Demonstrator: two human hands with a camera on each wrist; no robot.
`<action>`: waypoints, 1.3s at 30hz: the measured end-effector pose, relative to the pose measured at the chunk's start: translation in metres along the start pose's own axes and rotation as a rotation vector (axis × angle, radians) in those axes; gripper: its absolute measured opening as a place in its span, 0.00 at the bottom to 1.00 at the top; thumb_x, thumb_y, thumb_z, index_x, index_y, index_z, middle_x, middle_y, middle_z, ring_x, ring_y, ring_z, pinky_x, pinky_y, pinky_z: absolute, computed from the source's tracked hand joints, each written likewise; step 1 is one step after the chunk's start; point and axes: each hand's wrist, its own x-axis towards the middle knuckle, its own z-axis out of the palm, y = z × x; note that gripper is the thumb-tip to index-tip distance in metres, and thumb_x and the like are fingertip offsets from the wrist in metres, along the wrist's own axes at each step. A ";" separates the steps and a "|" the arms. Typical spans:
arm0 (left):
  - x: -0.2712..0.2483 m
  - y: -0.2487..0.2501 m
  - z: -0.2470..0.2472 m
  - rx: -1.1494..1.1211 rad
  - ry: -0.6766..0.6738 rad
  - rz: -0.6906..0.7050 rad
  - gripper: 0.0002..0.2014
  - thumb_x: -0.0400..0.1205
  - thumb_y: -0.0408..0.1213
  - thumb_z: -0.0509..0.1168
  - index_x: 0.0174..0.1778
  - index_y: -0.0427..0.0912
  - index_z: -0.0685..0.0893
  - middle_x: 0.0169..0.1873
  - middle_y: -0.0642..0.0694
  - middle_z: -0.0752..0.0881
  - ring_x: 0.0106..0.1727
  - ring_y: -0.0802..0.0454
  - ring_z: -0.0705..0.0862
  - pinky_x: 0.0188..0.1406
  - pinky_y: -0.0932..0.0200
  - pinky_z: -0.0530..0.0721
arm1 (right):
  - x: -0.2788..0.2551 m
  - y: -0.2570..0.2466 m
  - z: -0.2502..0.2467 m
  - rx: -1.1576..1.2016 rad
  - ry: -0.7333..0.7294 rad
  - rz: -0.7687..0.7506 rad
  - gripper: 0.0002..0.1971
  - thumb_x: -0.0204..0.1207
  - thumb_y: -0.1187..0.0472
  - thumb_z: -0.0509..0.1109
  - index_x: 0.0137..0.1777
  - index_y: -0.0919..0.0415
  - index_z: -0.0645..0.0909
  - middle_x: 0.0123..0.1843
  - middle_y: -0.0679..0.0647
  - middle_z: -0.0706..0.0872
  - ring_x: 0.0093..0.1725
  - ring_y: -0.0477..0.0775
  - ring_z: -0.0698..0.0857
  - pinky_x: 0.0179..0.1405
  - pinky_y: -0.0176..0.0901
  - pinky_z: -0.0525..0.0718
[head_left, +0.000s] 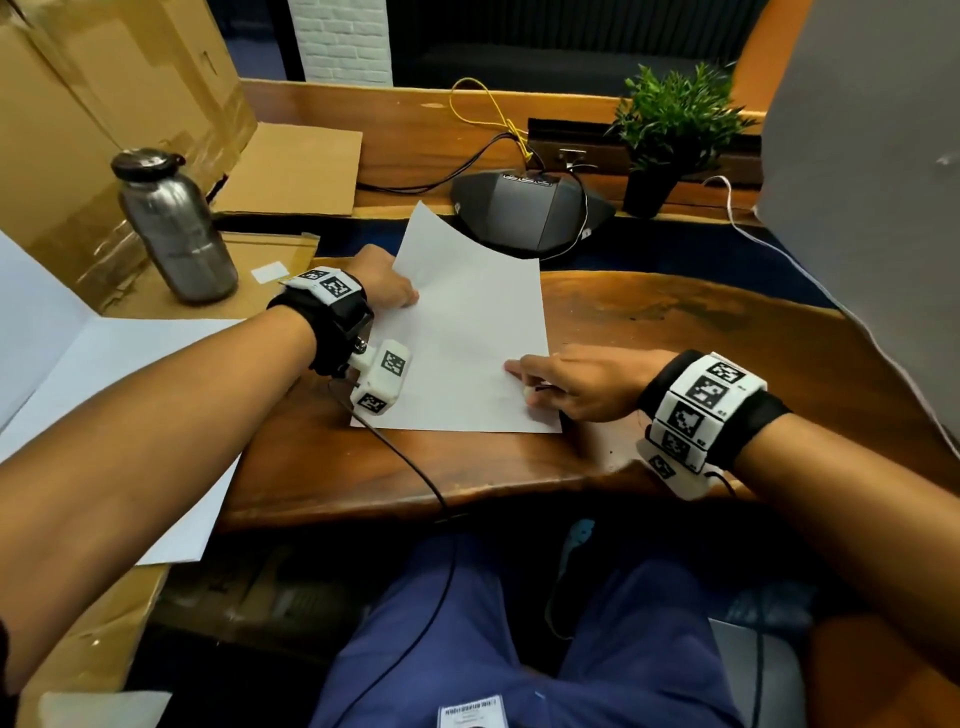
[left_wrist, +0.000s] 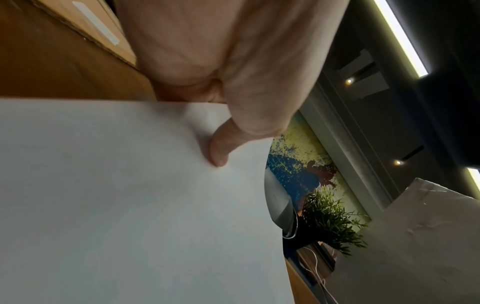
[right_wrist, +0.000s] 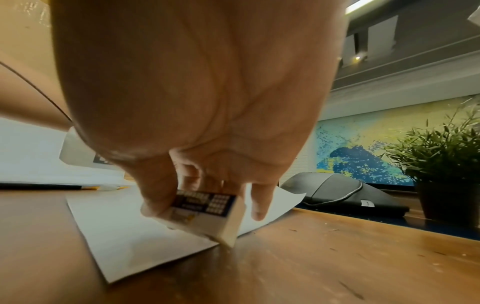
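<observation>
One sheet of paper (head_left: 467, 332), white, centre of the head view; I log it lying on the wooden table (head_left: 675, 332), near part flat, far corner lifted and curling toward the upper middle of the frame; one left hand (head_left: 382, 283), at the sheet's left edge, thumb (left_wrist: 221, 148) pressed on the top face in the left wrist view, the other fingers hidden behind the edge, so I read it as a pinch; one right hand (head_left: 576, 382), right of centre, at the sheet's near right corner, thumb and fingers curled round a small white eraser (right_wrist: 207, 214) with a dark printed sleeve, little finger held out straight; the eraser tilted, its lower corner down at the paper's right edge; one steel bottle (head_left: 176, 228), centre left; one grey speakerphone (head_left: 530, 213), just above the sheet; one potted plant (head_left: 670, 135), upper right; cardboard boxes (head_left: 104, 104), upper left.
</observation>
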 end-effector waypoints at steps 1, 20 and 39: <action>0.000 -0.001 0.001 -0.004 -0.003 -0.004 0.26 0.61 0.40 0.78 0.54 0.37 0.86 0.50 0.39 0.90 0.48 0.38 0.90 0.53 0.40 0.88 | -0.003 0.002 0.001 -0.006 0.011 0.007 0.06 0.89 0.55 0.59 0.63 0.48 0.68 0.75 0.57 0.78 0.59 0.58 0.81 0.55 0.46 0.76; -0.028 0.018 -0.014 -0.149 0.103 0.249 0.10 0.76 0.31 0.75 0.53 0.35 0.89 0.52 0.41 0.90 0.50 0.45 0.89 0.55 0.46 0.88 | -0.022 0.025 -0.024 -0.170 0.366 0.295 0.08 0.85 0.55 0.61 0.51 0.57 0.79 0.44 0.56 0.87 0.41 0.59 0.85 0.43 0.60 0.87; -0.043 0.099 -0.054 -0.539 0.343 0.529 0.08 0.79 0.34 0.74 0.53 0.37 0.88 0.43 0.50 0.89 0.36 0.62 0.86 0.37 0.66 0.84 | -0.042 0.035 -0.086 0.776 1.148 0.073 0.11 0.78 0.54 0.77 0.51 0.62 0.91 0.52 0.55 0.93 0.50 0.46 0.90 0.50 0.48 0.88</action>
